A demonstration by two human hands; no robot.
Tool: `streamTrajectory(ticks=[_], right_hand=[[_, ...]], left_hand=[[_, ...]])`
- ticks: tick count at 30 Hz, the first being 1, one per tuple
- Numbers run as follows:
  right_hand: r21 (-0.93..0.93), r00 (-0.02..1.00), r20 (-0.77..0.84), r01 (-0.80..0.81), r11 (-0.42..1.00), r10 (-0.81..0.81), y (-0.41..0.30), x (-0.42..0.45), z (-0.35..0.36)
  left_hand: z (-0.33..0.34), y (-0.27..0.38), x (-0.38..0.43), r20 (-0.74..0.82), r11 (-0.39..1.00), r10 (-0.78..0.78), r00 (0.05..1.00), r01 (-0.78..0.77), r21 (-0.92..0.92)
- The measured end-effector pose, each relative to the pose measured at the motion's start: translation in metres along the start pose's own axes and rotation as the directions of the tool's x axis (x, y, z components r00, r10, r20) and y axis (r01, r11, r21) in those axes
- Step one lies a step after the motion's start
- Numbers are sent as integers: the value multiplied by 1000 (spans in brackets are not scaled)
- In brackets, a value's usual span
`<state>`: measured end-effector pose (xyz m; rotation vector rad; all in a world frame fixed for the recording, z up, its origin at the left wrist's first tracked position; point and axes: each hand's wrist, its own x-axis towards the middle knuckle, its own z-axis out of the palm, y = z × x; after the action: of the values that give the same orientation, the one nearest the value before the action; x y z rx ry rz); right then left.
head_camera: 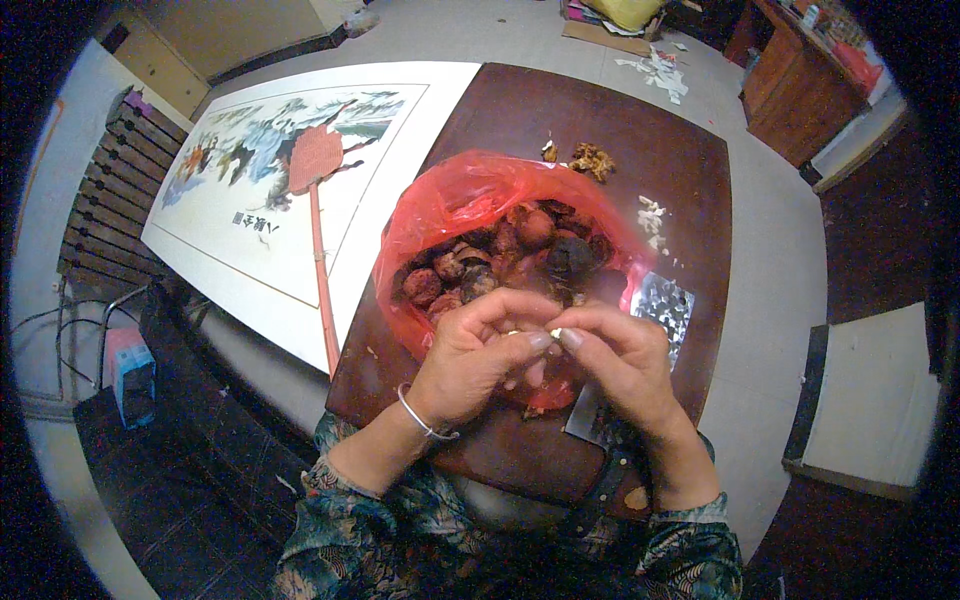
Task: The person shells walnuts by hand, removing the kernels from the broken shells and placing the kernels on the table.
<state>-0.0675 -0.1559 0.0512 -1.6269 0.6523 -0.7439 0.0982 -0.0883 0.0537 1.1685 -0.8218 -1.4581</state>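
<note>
My left hand [480, 352] and my right hand [622, 352] meet above the near rim of a red plastic bag [442, 206]. Between my right thumb and index finger sits a small whitish piece [556, 332], perhaps nut meat. A little yellowish bit [513, 332] shows at my left fingers. Round, brownish-red nuts or fruits [422, 286] and dark husk-like pieces [571, 257] fill the bag. To the bag's right, small whitish pieces [651, 217] lie on the dark wooden table [667, 142]. A cleaver-like metal blade [589, 416] is partly hidden under my right hand.
A red fly swatter [316, 161] rests on a white sheet with a painted picture [240, 180] at the left. Brown crumbly scraps [592, 162] lie beyond the bag. A black-and-white patterned card or packet [667, 307] is right of it. Paper scraps [664, 75] litter the floor.
</note>
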Motion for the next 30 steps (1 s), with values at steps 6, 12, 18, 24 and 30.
streamTrajectory(ticks=[6,12,18,24,30], right_hand=[[200,991,-81,-85,976,103,1,-3,8],[56,993,-110,-41,998,47,2,-5,7],[-155,967,-44,241,958,-250,5,1,4],[-209,948,-35,302,930,-315,5,2,5],[-242,931,-48,341,908,-363,6,3,5]], left_hand=[[-2,-4,1,17,998,-1,1000,2,-67],[0,-1,-2,21,991,-6,1000,9,-133],[-5,-4,1,-5,999,28,1000,-29,-20],[-3,-4,0,-37,999,22,999,-23,-43],[-4,-3,-1,-76,992,71,995,-62,111]])
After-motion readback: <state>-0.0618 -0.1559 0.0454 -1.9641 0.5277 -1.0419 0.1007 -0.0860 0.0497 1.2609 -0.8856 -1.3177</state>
